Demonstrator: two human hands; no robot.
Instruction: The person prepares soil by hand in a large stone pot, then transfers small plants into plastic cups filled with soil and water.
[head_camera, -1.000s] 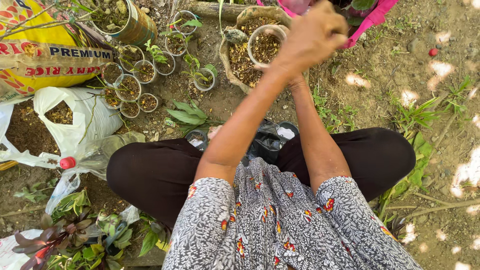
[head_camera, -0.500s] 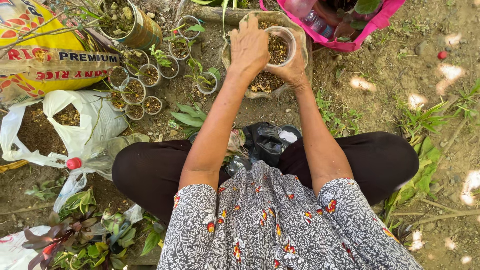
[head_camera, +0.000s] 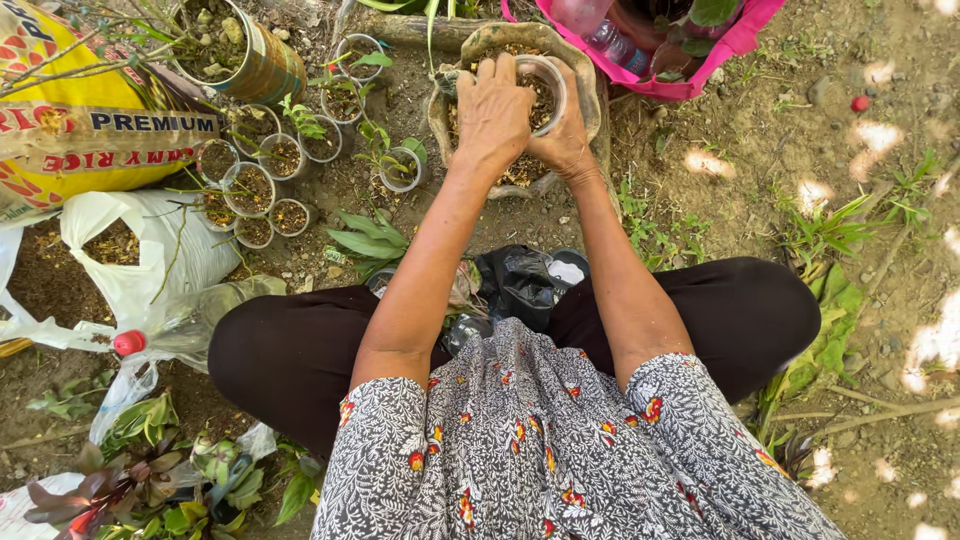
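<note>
Lap: a patterned top and black trousers are seen nearest the camera; the legs are folded on bare soil.
Black bag (head_camera: 522, 285): one, crumpled, lying between the knees; what it holds cannot be made out.
Plants (head_camera: 150, 480): a cluster of green and reddish leaves at the lower left, cut off by the frame edge.
White bags (head_camera: 140, 255): two are counted at the left, one open with dark soil inside, one flattened; a red cap (head_camera: 128, 343) is seen beside them.
Small cups (head_camera: 250, 185): about ten clear cups of soil are grouped left of the arms, several with seedlings; the exact count is obscured by leaves and twigs.
Left hand (head_camera: 495, 115): laid palm down over the cup, fingers curled on its rim and soil; the fingertips are hidden.
Right hand (head_camera: 565, 140): wrapped around the side of the cup, gripping it; the thumb is hidden behind the left hand.
Cup (head_camera: 545, 85): one clear cup of soil, held in both hands over the basin, mostly covered by the left hand.
Basin (head_camera: 500, 45): one worn, brownish vessel of soil, directly ahead of the knees; its near rim is hidden by the hands.
Sack (head_camera: 90, 110): one yellow printed sack, far left, cut off.
Tin (head_camera: 255, 55): one, tilted, soil-filled, at the top.
Pink bag (head_camera: 700, 55): one, top right, cut off; a clear bottle (head_camera: 610, 40) shows inside.
</note>
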